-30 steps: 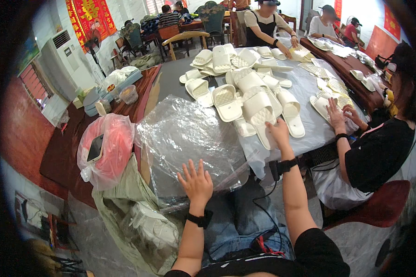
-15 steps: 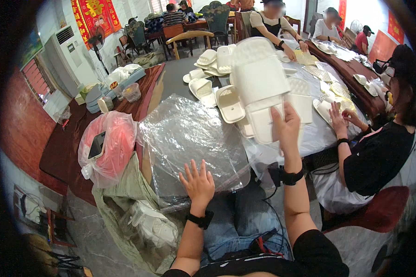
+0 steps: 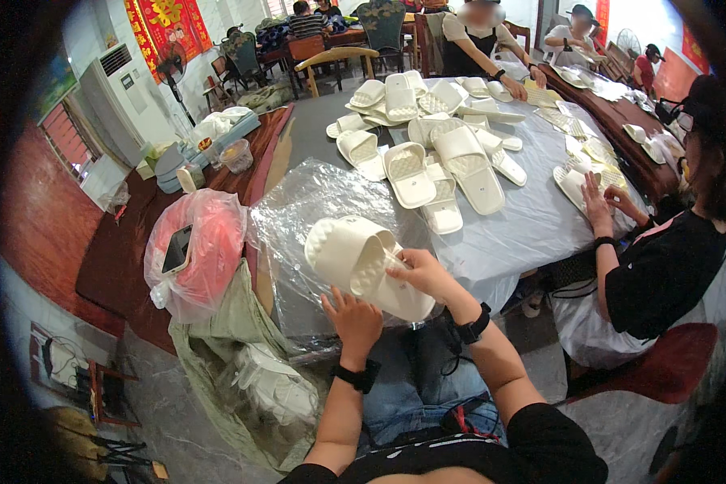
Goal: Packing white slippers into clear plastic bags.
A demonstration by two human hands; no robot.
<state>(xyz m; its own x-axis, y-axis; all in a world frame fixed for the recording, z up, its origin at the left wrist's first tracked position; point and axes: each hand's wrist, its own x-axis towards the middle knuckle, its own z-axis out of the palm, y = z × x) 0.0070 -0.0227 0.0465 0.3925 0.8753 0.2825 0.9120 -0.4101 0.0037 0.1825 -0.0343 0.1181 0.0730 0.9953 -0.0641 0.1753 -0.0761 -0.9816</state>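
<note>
My right hand grips a cream slide slipper by its heel end, thumb over the insole. The slipper is tilted above the near table edge, its padded strap toward the left; a second one may lie against it, but I cannot tell. Just below the strap my left hand is open with fingers apart, its fingertips close to the slipper's lower edge; whether they touch is unclear. Beneath lies a clear plastic bag spread on the table. Beyond it is a loose pile of cream slippers.
To the left, a pink plastic-wrapped bundle carries a phone. A green sack with wrapped white items hangs below. A co-worker handles a slipper at the right; another person sits across the table.
My right hand has come down and left from above the pile, bringing the slipper close in front of me and turning it. My left hand has shifted slightly right, near the slipper.
</note>
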